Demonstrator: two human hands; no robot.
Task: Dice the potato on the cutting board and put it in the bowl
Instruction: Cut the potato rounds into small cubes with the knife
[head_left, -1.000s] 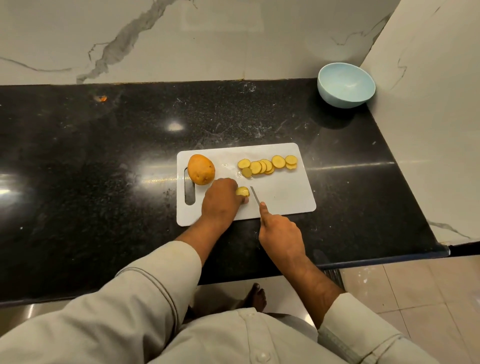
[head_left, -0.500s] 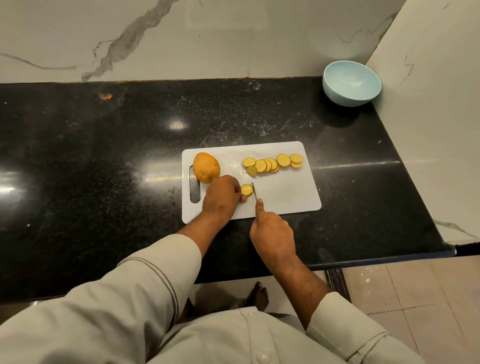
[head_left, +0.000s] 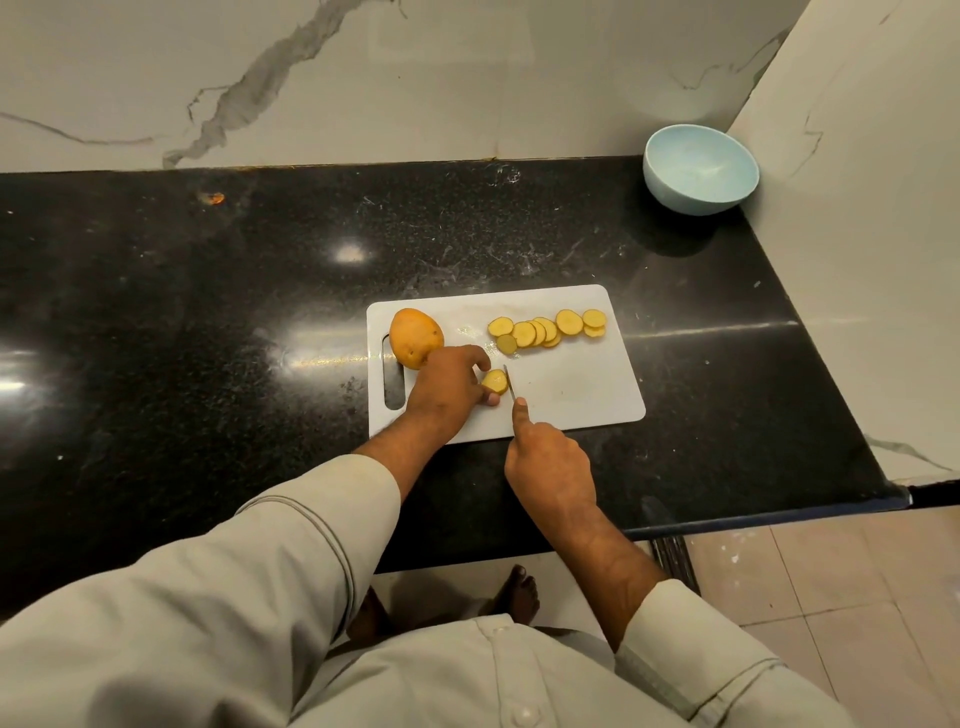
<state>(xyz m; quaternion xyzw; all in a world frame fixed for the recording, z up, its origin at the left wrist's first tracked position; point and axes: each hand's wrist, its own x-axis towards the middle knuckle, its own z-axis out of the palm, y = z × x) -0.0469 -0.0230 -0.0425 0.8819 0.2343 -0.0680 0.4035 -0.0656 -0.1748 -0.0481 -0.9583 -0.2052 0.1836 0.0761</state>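
Left hand (head_left: 451, 383) curled, pinching the potato piece (head_left: 495, 381) on the cutting board (head_left: 571, 384); right hand (head_left: 549, 465) wrapped round the knife (head_left: 509, 382) (blade beside the piece); bowl (head_left: 700, 169) well apart.

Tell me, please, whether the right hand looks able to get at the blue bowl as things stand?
Probably yes, though not free-handed: the right hand grips the knife, and the bowl sits in the far right corner. Nothing stands on the counter between them, but it would take a long stretch.
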